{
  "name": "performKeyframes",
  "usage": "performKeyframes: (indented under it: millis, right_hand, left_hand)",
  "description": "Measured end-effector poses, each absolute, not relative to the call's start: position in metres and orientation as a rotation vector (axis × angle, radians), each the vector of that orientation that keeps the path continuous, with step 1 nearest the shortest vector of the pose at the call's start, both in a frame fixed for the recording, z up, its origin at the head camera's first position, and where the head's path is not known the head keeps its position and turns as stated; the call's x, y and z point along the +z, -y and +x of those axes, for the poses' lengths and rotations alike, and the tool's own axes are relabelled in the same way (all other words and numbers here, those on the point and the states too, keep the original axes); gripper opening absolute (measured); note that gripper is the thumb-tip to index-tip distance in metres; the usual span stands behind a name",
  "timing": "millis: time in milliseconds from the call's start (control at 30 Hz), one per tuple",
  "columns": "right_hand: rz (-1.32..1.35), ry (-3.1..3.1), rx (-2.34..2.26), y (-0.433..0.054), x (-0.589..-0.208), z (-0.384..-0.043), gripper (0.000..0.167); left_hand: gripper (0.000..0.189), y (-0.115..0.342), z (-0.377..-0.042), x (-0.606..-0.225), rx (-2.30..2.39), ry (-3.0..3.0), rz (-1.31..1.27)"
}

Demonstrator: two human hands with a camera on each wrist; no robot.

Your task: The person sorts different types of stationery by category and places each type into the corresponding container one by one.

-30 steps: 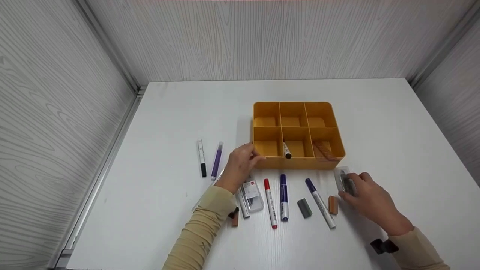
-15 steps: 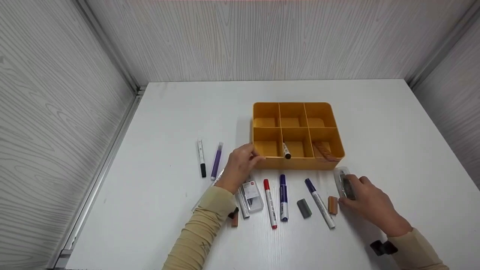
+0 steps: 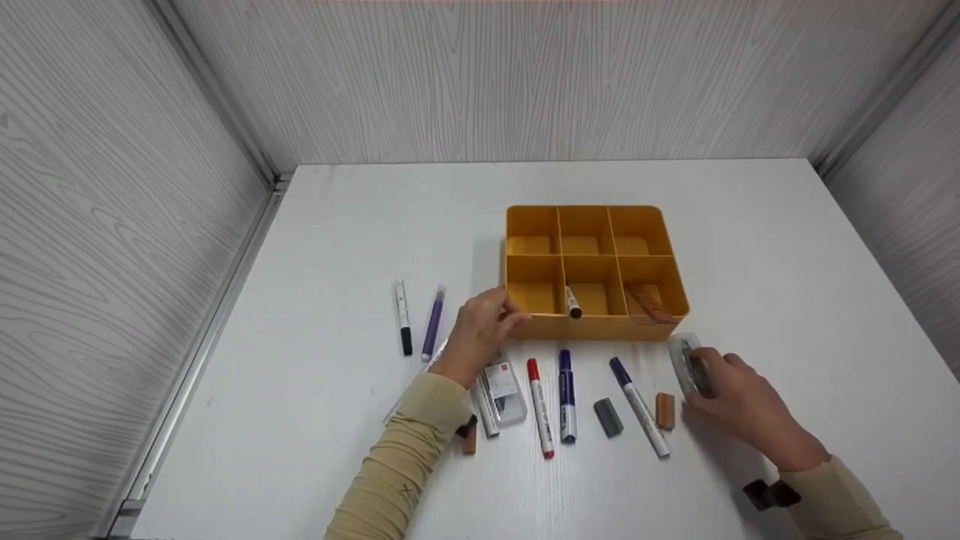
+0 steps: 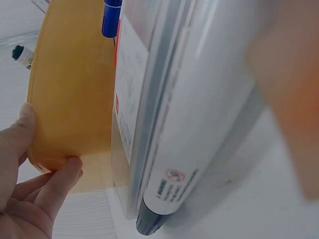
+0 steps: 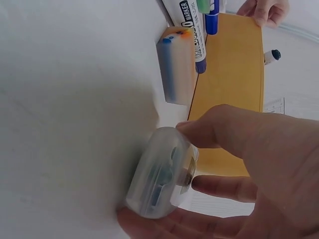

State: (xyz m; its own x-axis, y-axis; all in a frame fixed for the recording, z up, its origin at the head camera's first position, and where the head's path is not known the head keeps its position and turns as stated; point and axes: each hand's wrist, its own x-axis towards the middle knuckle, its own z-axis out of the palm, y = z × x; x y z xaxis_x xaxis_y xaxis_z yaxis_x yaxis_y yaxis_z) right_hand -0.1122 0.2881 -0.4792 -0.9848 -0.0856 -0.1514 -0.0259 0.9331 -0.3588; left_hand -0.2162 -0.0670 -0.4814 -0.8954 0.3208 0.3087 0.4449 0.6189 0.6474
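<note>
My left hand (image 3: 480,330) pinches the front left corner of a yellow six-compartment box (image 3: 592,327), thumb at the rim and fingers against the wall, plain in the left wrist view. In the box's front middle compartment a black-tipped marker (image 3: 574,301) leans upright. A clear reddish plastic piece (image 3: 649,304) stands in the front right one. My right hand (image 3: 750,409) grips a small clear plastic case (image 5: 159,174) by the box's front right corner. Thumb and fingers lie around the case, which has dark things inside that I cannot make out.
In front of the box lie a red marker (image 3: 540,409), blue markers (image 3: 568,397) (image 3: 641,409), a grey block (image 3: 608,417), an orange-brown block (image 3: 665,411) and a labelled clear case (image 3: 504,390). A black-capped marker (image 3: 403,315) and a purple marker (image 3: 433,322) lie left.
My right hand has shifted very slightly at the clear case, its thumb now tucked closer in. The left hand and the box stay where they were.
</note>
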Motion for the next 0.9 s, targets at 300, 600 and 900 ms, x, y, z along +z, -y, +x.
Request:
performKeyframes:
  millis: [300,600,900]
  right_hand:
    - [-0.065,-2.909,-0.551,-0.297,-0.472,-0.112,0.064]
    - [-0.117,-3.039,-0.561,-0.312,-0.465,-0.108,0.058]
    - [-0.141,-3.118,-0.58,-0.323,-0.453,-0.108,0.054]
  left_hand:
    - [0.019,0.067,-0.216,-0.481,-1.149,2.707,-0.614]
    - [0.021,0.067,-0.216,-0.482,-1.096,2.693,-0.642]
    - [0.023,0.068,-0.217,-0.483,-1.079,2.665,-0.666]
